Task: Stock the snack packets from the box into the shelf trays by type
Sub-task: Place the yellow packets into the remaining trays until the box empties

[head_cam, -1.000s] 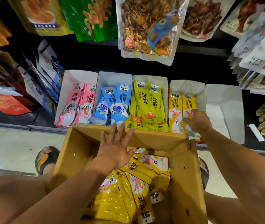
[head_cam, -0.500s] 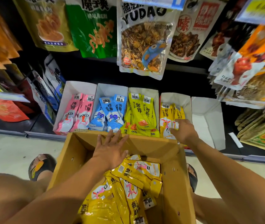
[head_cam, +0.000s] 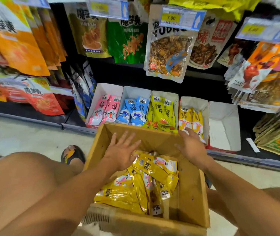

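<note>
A cardboard box (head_cam: 193, 189) in front of me holds several yellow snack packets (head_cam: 146, 183). My left hand (head_cam: 122, 150) hovers flat and open over the box's far end, fingers spread, just above the packets. My right hand (head_cam: 191, 147) is open over the box's far right corner, holding nothing. On the low shelf stand white trays: pink packets (head_cam: 104, 110), blue packets (head_cam: 134, 111), yellow packets with orange print (head_cam: 161, 113), and yellow packets with pink print (head_cam: 191, 118). The rightmost tray (head_cam: 224, 130) holds nothing.
Large snack bags (head_cam: 166, 53) hang on pegs above the trays, with price tags (head_cam: 182, 18) overhead. More bags crowd the left (head_cam: 16, 48) and right (head_cam: 263, 79) shelves. My bare knees flank the box, and a sandalled foot (head_cam: 72, 154) rests on the pale floor at left.
My right hand has drawn back from the yellow-and-pink tray to the box's far right corner, empty. My left hand stayed over the box. The camera tilted up.
</note>
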Demonstrator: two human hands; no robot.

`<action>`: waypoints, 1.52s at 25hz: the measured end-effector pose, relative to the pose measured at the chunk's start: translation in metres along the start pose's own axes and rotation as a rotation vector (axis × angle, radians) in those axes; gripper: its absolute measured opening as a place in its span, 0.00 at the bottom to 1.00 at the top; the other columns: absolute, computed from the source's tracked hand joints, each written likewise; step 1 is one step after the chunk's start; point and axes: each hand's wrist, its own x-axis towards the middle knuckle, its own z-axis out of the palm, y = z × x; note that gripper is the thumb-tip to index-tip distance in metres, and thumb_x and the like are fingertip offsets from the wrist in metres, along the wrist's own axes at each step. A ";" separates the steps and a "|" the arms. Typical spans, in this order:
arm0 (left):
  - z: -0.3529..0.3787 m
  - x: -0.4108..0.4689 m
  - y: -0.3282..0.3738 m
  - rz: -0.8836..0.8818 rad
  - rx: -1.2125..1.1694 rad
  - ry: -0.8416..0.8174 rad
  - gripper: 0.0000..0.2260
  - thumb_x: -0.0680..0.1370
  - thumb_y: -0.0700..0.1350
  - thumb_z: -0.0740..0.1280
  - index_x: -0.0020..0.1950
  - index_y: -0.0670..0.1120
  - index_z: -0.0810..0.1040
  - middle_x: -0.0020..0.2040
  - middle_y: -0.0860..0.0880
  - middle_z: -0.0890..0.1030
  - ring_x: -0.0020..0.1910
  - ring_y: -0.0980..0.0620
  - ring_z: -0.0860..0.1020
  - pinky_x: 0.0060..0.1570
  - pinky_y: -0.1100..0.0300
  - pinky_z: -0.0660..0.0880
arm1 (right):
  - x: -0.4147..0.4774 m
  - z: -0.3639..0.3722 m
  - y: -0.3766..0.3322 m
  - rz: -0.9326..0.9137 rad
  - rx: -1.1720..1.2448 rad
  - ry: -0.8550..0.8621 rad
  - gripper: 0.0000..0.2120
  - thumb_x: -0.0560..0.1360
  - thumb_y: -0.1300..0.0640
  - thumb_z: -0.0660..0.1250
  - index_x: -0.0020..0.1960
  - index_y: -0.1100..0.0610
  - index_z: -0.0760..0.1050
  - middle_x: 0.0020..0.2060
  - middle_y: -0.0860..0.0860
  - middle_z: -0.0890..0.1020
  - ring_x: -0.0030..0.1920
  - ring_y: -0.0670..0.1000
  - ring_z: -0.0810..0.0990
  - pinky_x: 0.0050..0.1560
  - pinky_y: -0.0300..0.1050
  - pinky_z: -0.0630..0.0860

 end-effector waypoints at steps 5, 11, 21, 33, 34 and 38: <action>0.062 -0.067 0.009 -0.156 -0.123 -0.138 0.29 0.83 0.66 0.44 0.83 0.61 0.43 0.84 0.52 0.40 0.82 0.46 0.37 0.77 0.34 0.38 | -0.042 0.042 -0.036 -0.039 0.055 -0.137 0.31 0.76 0.44 0.69 0.75 0.51 0.65 0.74 0.58 0.64 0.72 0.62 0.63 0.67 0.57 0.69; 0.105 -0.117 0.020 -0.233 -0.232 -0.273 0.29 0.82 0.68 0.43 0.82 0.62 0.45 0.84 0.53 0.44 0.83 0.47 0.39 0.79 0.39 0.40 | -0.076 0.115 -0.058 0.000 0.071 -0.472 0.33 0.75 0.44 0.70 0.77 0.50 0.63 0.73 0.55 0.65 0.72 0.61 0.65 0.67 0.54 0.70; 0.115 -0.115 0.017 -0.254 -0.326 -0.116 0.25 0.82 0.61 0.50 0.80 0.61 0.61 0.82 0.55 0.61 0.82 0.50 0.55 0.79 0.47 0.56 | -0.093 0.221 -0.053 0.340 0.202 -0.867 0.29 0.71 0.51 0.72 0.66 0.58 0.66 0.54 0.56 0.79 0.51 0.54 0.79 0.43 0.45 0.72; 0.119 -0.109 0.014 -0.254 -0.317 -0.144 0.27 0.80 0.62 0.51 0.80 0.60 0.60 0.82 0.55 0.59 0.82 0.49 0.54 0.78 0.46 0.56 | -0.089 0.244 -0.051 0.510 0.276 -0.876 0.15 0.77 0.57 0.66 0.33 0.55 0.67 0.33 0.51 0.72 0.32 0.49 0.71 0.34 0.40 0.69; 0.119 -0.108 0.014 -0.253 -0.320 -0.152 0.27 0.81 0.62 0.51 0.80 0.60 0.59 0.82 0.55 0.58 0.82 0.49 0.54 0.79 0.46 0.55 | -0.090 0.241 -0.052 0.537 0.312 -0.838 0.14 0.76 0.57 0.67 0.34 0.55 0.69 0.34 0.53 0.74 0.34 0.51 0.72 0.34 0.41 0.68; 0.120 -0.109 0.014 -0.255 -0.325 -0.154 0.27 0.80 0.62 0.51 0.80 0.61 0.60 0.83 0.54 0.58 0.82 0.49 0.53 0.78 0.45 0.56 | -0.083 0.205 -0.055 0.681 0.513 -0.640 0.08 0.77 0.56 0.66 0.42 0.58 0.74 0.39 0.55 0.78 0.46 0.59 0.80 0.43 0.47 0.75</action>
